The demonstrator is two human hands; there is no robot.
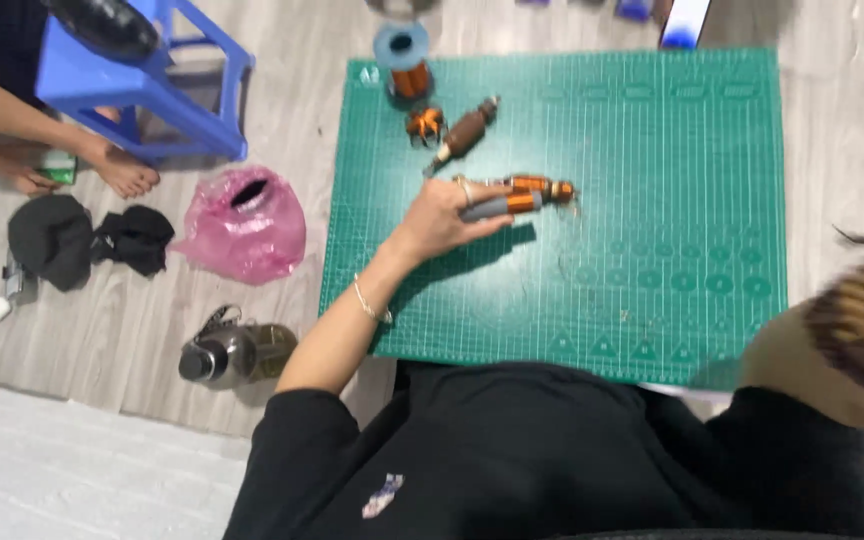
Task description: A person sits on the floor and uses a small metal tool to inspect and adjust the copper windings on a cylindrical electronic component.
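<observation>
My left hand (442, 220) reaches out over a green cutting mat (672, 150) on the floor, a ring on one finger and a bracelet at the wrist. Its fingers are closed on a grey rod wound with orange copper wire (508, 205). A second copper-wound piece (544, 187) lies just beyond it, touching or nearly so. Farther back on the mat lie a brown wound rotor (467, 130), a small orange coil (425, 122) and a spool of copper wire (404, 62). My right hand is not visible; a blurred tan and brown shape (852, 325) fills the right edge.
Left of the mat are a pink plastic bag (247, 225), black cloths (82, 238), a metal flask (232, 352) and a blue plastic stool (152, 80). Another person's arm and bare foot (122, 170) rest by the stool. A phone (685, 22) lies beyond the mat.
</observation>
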